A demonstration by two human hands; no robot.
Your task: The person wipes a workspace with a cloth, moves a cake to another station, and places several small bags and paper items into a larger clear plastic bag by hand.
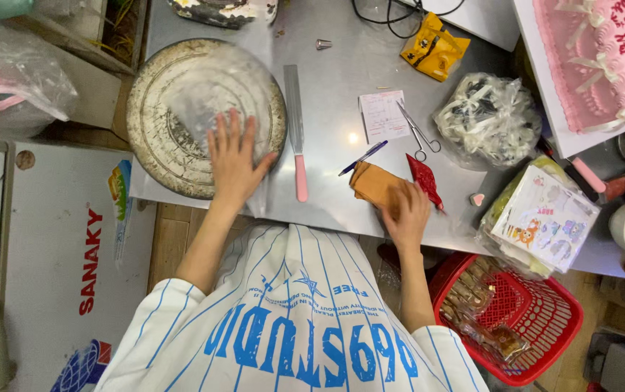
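Item: round turntable (174, 145) on worktop (341, 65), under clear plastic sheet (218, 87). Our left hand (234, 160) pressed flat, fingers apart; right hand (406, 210) clamped on orange cloth (372, 183). Risk: sheet probably slips under palm.

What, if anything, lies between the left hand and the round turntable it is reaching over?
A clear plastic sheet is spread over the round metal turntable, and the left hand lies flat on that sheet, so the plastic separates the palm from the metal. Nothing else sits between them; the pink-handled spatula lies off to the side.
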